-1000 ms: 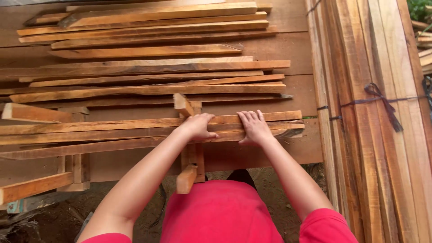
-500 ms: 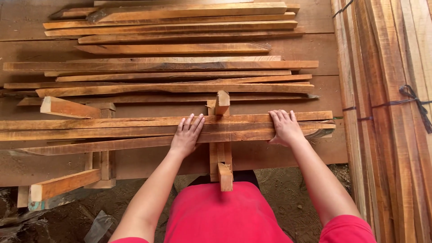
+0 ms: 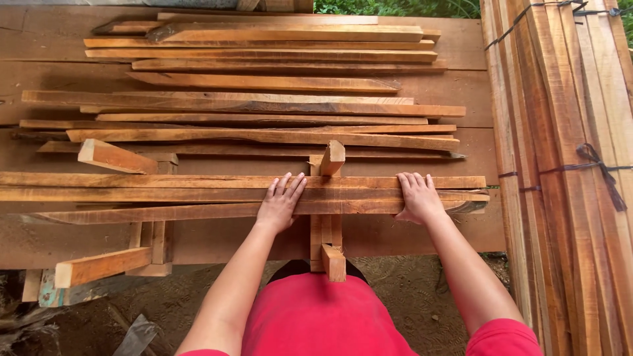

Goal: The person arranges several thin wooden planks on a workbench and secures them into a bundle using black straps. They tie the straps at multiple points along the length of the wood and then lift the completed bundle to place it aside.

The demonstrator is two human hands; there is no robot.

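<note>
Left hand (image 3: 280,204) and right hand (image 3: 418,196) flat, fingers spread, gripping nothing, pressing slats (image 3: 165,194) at tabletop (image 3: 217,240) near edge.

Daylight on my feed is soft and even, probably overcast, so no glare anywhere. Shadows are thin, just narrow dark lines under the wooden slats (image 3: 244,135) and a darker patch on the ground (image 3: 198,296) around 7 o'clock. Focus is sharp in the middle, both hands look crisp. Wide lens though: the bundled planks (image 3: 567,165) at 3 o'clock splay outward, and the corners go a bit soft.
</note>
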